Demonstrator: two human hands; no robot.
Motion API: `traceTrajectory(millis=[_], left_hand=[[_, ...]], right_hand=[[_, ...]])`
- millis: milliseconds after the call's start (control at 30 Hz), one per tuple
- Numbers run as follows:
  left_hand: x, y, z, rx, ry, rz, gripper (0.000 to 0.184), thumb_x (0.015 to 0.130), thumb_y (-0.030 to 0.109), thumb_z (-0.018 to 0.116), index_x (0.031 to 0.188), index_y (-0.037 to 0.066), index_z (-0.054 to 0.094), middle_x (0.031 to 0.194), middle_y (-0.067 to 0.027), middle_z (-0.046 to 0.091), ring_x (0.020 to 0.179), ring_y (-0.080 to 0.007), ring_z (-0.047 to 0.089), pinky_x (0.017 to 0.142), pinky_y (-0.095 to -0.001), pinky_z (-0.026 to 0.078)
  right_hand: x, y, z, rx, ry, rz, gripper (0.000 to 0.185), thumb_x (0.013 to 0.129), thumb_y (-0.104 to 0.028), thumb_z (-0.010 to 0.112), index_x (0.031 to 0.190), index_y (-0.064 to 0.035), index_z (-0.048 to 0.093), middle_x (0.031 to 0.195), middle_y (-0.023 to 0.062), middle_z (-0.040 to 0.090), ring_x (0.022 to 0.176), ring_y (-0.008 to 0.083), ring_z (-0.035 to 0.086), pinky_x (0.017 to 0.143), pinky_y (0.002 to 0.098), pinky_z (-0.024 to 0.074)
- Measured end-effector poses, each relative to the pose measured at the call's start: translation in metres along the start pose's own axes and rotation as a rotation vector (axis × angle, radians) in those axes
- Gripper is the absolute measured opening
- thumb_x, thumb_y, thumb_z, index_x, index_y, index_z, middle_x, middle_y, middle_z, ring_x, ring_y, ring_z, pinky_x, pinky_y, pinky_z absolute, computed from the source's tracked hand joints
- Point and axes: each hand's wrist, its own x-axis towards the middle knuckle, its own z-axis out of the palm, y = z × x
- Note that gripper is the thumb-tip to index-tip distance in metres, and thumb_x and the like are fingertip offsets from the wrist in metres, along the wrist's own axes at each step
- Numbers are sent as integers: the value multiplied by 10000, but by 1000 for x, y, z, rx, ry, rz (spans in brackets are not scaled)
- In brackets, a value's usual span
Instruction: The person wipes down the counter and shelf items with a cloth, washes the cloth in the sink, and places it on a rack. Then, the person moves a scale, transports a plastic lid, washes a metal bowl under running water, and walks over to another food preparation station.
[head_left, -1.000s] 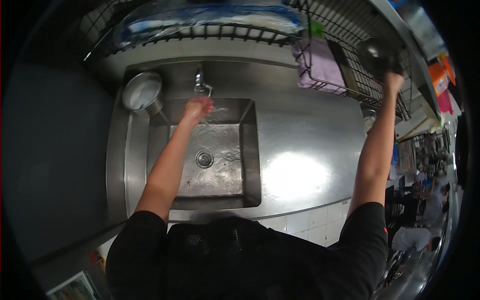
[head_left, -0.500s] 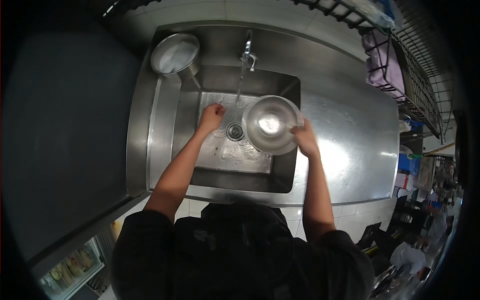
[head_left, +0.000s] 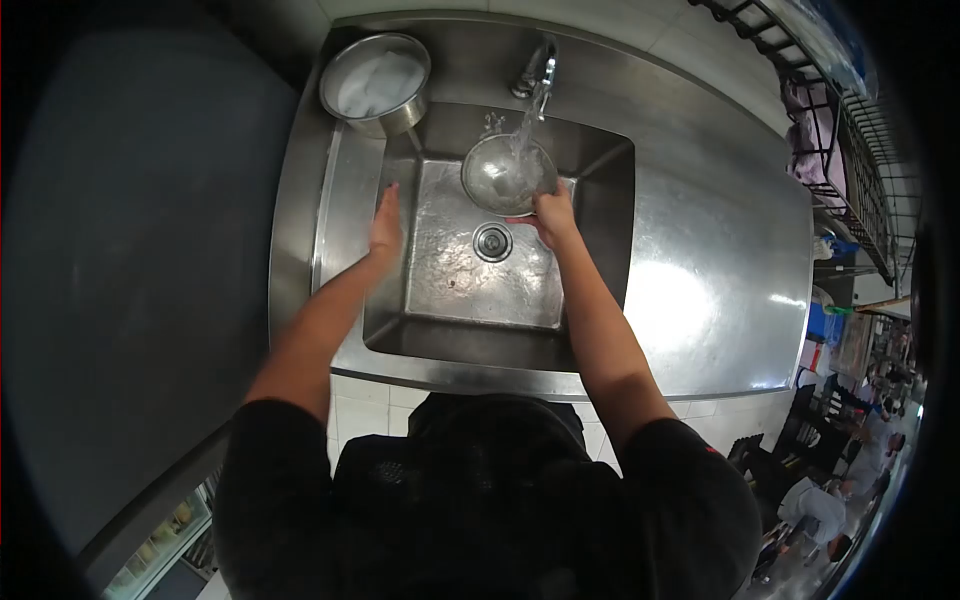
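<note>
My right hand (head_left: 553,215) grips the near right rim of a round metal bowl (head_left: 480,185), thumb and fingers around the edge. Water from the running faucet (head_left: 544,70) pours into the bowl and splashes past its far rim. The bowl is held over the back part of a steel sink (head_left: 450,290). My left hand (head_left: 387,228) holds nothing; its fingers are stretched out, seen edge-on and slightly blurred, over the sink's left side.
A steel pot (head_left: 392,118) with foamy white liquid stands at the back left corner. To the right runs a steel counter (head_left: 720,250). A black wire rack (head_left: 850,180) with cloths overhangs the far right. Several people (head_left: 815,510) are at the lower right.
My right hand has carried the bowl away from me, under the faucet stream. My left hand has moved left, and its curled fingers have straightened. The camera view has shifted slightly.
</note>
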Motion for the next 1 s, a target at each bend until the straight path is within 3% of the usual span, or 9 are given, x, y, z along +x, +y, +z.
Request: traceTrajectory(millis=[100, 167, 300, 433, 500, 700, 767, 900, 1000], left_hand=[[0, 11, -23, -513, -436, 438, 482, 948, 280, 454, 1360, 32, 494, 1422, -194, 453, 1351, -334, 387, 1119, -489, 253], [31, 86, 44, -1426, 151, 436, 358, 911, 237, 489, 1161, 30, 640, 1228, -209, 604, 1176, -370, 553, 996, -491, 407], [12, 45, -19, -1334, 54, 165, 271, 876, 185, 504, 1003, 18, 677, 1065, -226, 652, 1037, -401, 610, 886, -484, 473], [-6, -21, -44, -1684, 335, -164, 196, 839, 188, 587, 977, 73, 666, 936, -250, 646, 879, -423, 625, 763, -494, 501], [-7, -47, -28, -1400, 824, -464, 267, 849, 241, 606, 1044, 63, 649, 1030, -232, 647, 939, -403, 616, 828, -483, 478], [18, -59, 32, -824, 864, -732, 533, 882, 327, 576, 1281, -21, 513, 1347, -200, 512, 1272, -361, 457, 1069, -457, 327], [21, -54, 28, -568, 618, -673, 539, 922, 342, 505, 1372, 51, 453, 1417, -175, 453, 1357, -325, 373, 1099, -431, 311], [-1, -28, -7, -1429, -26, -112, 416, 931, 287, 472, 1304, 113, 530, 1262, -173, 580, 1182, -357, 535, 1016, -419, 407], [-9, 10, 6, -1573, 285, 144, 334, 909, 202, 521, 1214, 80, 583, 1157, -208, 618, 1074, -388, 585, 930, -428, 467]], right_hand=[[-8, -9, 0, -10, 5, 37, 518, 821, 89, 359, 1333, 32, 300, 1228, 271, 482, 971, 443, 622, 658, 526, 632], [-8, -11, -6, -35, 40, 1, 494, 828, 78, 367, 1318, 39, 314, 1210, 268, 489, 977, 430, 622, 646, 513, 636], [-6, -15, -14, -59, 22, 4, 480, 833, 61, 383, 1307, 38, 311, 1170, 253, 499, 963, 410, 626, 645, 502, 638], [-16, -30, -1, -79, -5, 11, 523, 845, 42, 403, 1352, 28, 277, 1194, 238, 496, 953, 391, 629, 638, 502, 634], [-13, -27, 4, -78, -56, -3, 548, 843, 44, 410, 1370, 9, 266, 1212, 232, 488, 957, 389, 625, 625, 495, 634], [-28, -40, 105, -415, -27, -92, 634, 824, -12, 538, 1396, -55, 270, 1329, 247, 389, 1027, 388, 592, 586, 402, 632], [-26, -30, 142, -534, -22, -170, 676, 780, -62, 605, 1344, 30, 243, 1332, 301, 339, 1139, 429, 510, 608, 442, 633], [-31, -28, 172, -385, -31, -61, 620, 816, -48, 564, 1334, 47, 238, 1351, 306, 295, 1196, 453, 449, 615, 459, 632], [-33, -24, 143, 145, -150, 179, 520, 854, 52, 438, 1349, 60, 282, 1289, 268, 433, 1051, 423, 581, 686, 528, 621]])
